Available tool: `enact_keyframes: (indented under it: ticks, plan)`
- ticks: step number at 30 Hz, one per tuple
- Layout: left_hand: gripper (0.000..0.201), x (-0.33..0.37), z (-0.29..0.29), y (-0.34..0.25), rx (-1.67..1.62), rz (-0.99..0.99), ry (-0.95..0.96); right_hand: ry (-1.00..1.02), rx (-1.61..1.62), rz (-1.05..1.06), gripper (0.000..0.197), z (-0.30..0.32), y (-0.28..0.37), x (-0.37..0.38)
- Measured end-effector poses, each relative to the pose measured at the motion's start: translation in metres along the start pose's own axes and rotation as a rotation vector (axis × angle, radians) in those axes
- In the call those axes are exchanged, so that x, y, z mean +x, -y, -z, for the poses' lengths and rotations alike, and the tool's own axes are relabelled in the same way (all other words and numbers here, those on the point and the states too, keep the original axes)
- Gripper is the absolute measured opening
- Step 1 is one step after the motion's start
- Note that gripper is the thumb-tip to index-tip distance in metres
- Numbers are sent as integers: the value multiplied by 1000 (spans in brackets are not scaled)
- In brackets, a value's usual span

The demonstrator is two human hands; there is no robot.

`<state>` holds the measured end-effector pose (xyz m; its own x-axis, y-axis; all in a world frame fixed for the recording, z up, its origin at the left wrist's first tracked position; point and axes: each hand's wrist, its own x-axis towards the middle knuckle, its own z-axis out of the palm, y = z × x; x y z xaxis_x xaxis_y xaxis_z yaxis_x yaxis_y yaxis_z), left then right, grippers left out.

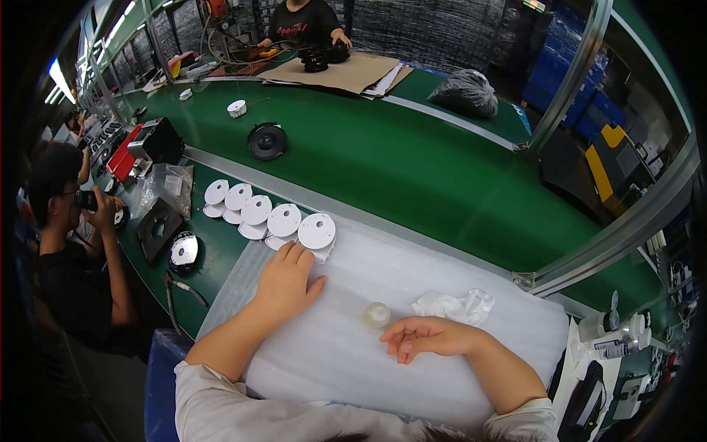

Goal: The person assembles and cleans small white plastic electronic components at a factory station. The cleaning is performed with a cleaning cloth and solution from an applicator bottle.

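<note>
Several white round plates, the nearest one (317, 230) at the right end, stand in a slanting row along the far left edge of a white foam sheet (317, 361). My left hand (289, 280) lies stretched out with its fingertips at the lower edge of the last two plates; nothing shows in its grip. Palm turned inward, my right hand (431, 337) hovers or rests over the sheet, fingers loosely bent and apart, holding nothing visible. Just left of its fingertips sits a small translucent round container (376, 315). Crumpled white tissue (456, 305) lies beyond that hand.
Past a metal rail runs a green conveyor belt (383, 162) bearing a black round speaker (266, 141). Pliers (184, 295), a black frame (158, 230) and a parts bag (168, 188) lie left. Bottles (615, 335) stand right. Co-workers work left (81, 250) and across (305, 26).
</note>
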<state>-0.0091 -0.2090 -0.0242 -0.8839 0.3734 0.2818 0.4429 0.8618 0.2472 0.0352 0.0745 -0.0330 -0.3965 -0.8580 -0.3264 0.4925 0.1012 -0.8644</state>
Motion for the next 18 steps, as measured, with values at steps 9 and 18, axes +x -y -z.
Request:
enact_keyframes:
  ticks: [9, 18]
  plan:
    - [36, 0, -2, 3, 32, -39, -19, 1, 1, 16, 33, 0, -1, 0]
    - [36, 0, -1, 2, 15, -27, -2, 0, 11, 11, 34, 0, -1, 0]
